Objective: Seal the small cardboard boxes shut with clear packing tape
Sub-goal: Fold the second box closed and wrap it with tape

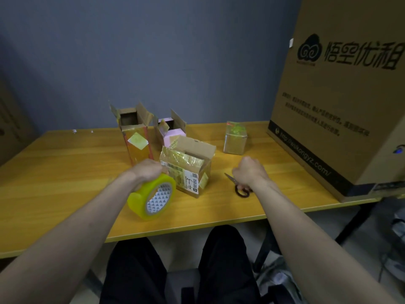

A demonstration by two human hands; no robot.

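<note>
A yellow-tinted roll of clear packing tape (151, 196) is gripped from above by the left hand (147, 171), near the front edge of the yellow wooden table (65, 172). Black-handled scissors (238, 185) are grasped by the right hand (248, 172). Between both hands, just right of the roll, a small labelled cardboard box (188, 170) is seen with its far flap raised; the left hand is judged nearer.
</note>
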